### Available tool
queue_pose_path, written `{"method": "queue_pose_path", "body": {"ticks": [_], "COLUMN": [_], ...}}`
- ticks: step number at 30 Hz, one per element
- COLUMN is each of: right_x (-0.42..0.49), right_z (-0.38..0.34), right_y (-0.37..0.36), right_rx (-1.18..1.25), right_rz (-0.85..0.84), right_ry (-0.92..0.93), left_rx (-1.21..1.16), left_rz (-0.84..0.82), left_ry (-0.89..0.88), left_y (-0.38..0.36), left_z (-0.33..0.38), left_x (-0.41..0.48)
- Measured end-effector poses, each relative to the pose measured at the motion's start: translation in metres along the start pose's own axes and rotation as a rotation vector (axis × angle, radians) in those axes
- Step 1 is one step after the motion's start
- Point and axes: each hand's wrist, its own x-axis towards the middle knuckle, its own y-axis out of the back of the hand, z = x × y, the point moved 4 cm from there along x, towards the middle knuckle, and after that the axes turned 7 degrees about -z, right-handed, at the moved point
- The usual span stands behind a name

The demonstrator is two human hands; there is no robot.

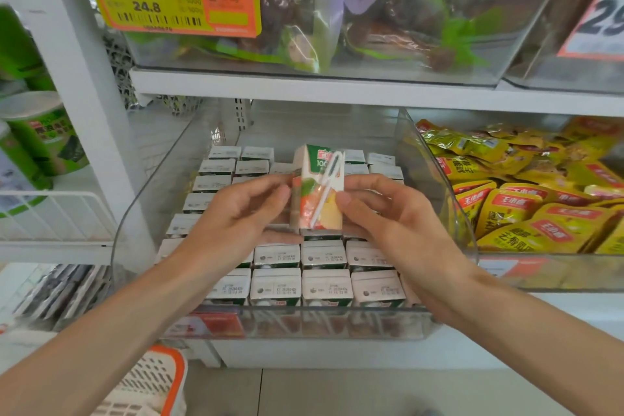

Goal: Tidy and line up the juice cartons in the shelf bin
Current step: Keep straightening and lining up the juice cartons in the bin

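Shop shelving fills the frame; centre, one light, stiff juice carton (317, 191) is pinched by its sides between left hand (243, 213) and right hand (388, 213) above the clear bin (439, 179).

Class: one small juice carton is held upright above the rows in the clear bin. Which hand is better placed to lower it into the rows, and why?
Probably the right hand: it grips the small straw-fronted juice carton by its side edge, with the gap in the rows directly beneath it. The left hand only steadies the opposite side.
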Motion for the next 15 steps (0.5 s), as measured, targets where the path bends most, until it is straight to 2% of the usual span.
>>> {"method": "queue_pose_path", "body": {"ticks": [4,8,12,15], "right_x": [-0.001,-0.002,-0.002,-0.001], "right_z": [0.0,-0.006,-0.009,-0.006], "right_y": [-0.01,-0.012,-0.012,-0.011], "right_rx": [-0.021,-0.116,-0.156,-0.13], "right_rz": [-0.093,-0.113,-0.178,-0.166], "right_ry": [-0.043,-0.031,-0.025,-0.003], "left_rx": [-0.013,-0.004,0.023,0.009], "left_rz": [-0.02,-0.114,-0.075,-0.041], "left_ry": [-0.037,0.009,0.013,0.028], "left_y": [-0.002,-0.01,-0.006,-0.003], "left_z": [0.005,0.004,0.005,0.004], "left_x": [0.0,-0.001,-0.001,0.0]}}
